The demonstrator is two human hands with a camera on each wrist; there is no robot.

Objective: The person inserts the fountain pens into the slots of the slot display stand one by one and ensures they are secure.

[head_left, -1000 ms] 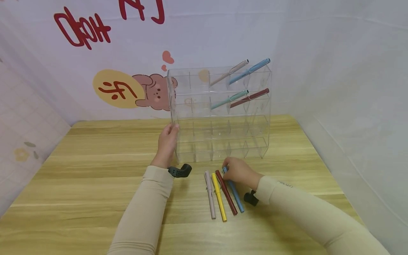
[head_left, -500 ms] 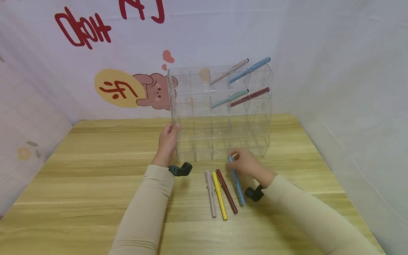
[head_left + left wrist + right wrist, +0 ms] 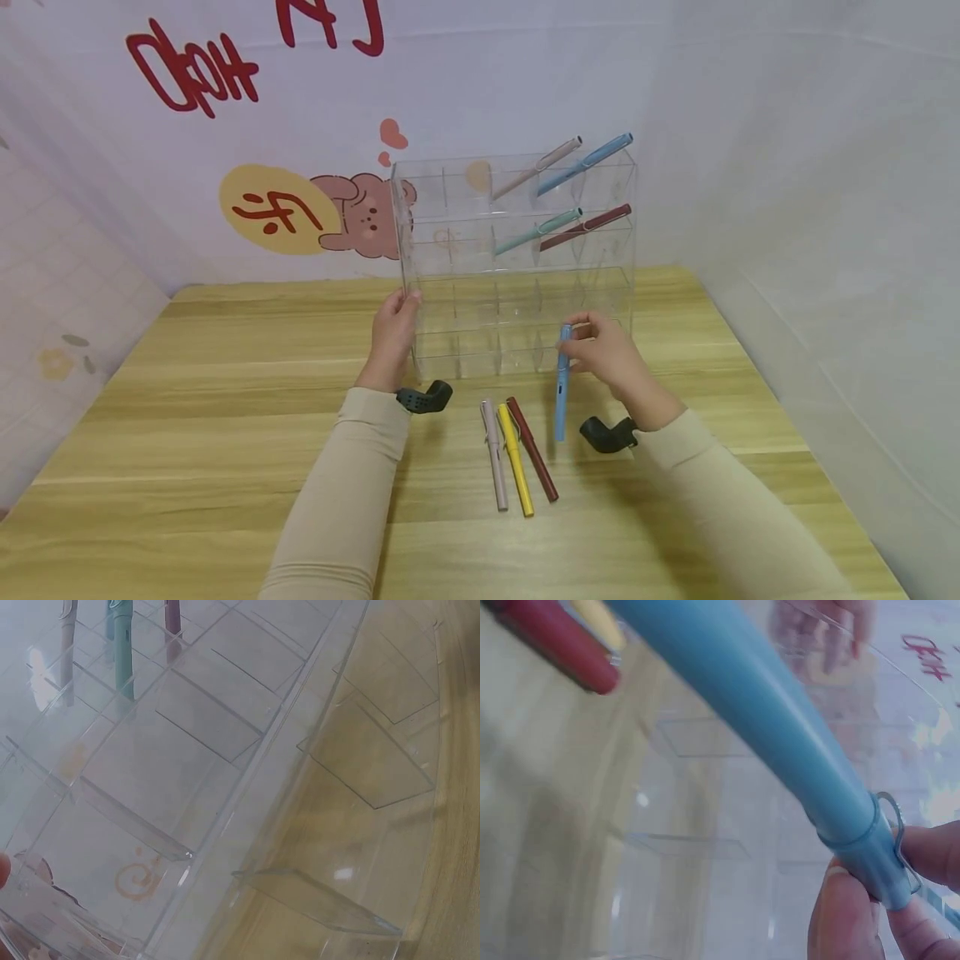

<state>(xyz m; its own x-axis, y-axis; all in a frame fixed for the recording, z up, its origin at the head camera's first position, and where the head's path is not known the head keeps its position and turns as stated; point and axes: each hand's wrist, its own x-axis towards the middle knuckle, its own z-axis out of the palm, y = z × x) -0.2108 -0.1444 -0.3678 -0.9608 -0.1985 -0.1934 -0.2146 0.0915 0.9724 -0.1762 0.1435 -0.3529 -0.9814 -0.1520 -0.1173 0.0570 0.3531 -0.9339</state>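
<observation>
Red writing (image 3: 193, 71) is running across the white backdrop (image 3: 525, 75) at upper left, turned sideways, and more red strokes (image 3: 372, 29) are running off the top edge; I am not managing to read either surely. Another red character is sitting sideways inside a yellow oval (image 3: 251, 179), which a cartoon bear (image 3: 367, 212) is holding, with 2 pink hearts (image 3: 392, 135) floating above.

The bench (image 3: 187, 433) is showing pale yellowish wood grain in long bands. Pale, creased cloth (image 3: 825, 208) is hanging to the right, and a yellow flower print (image 3: 56, 363) is showing on the left side.

On the bench a clear rack (image 3: 517, 272) of 4 tiers is standing upright. The left hand (image 3: 393, 333) is gripping its left side. The right hand (image 3: 606, 350) is pinching a light blue pen (image 3: 561, 408) near its clip end, holding it nearly upright above the bench, just in front of the lowest tier; whether pen and rack are touching, I cannot tell.

Nearer the person, 3 pens are lying side by side: a mauve pen (image 3: 495, 467), a yellow pen (image 3: 517, 467) and a dark red pen (image 3: 536, 457). In the rack 4 more are leaning to the right: a beige pen (image 3: 536, 171) and another blue pen (image 3: 585, 165) in the top tier, a teal pen (image 3: 538, 232) and a maroon pen (image 3: 587, 227) in the tier below.
</observation>
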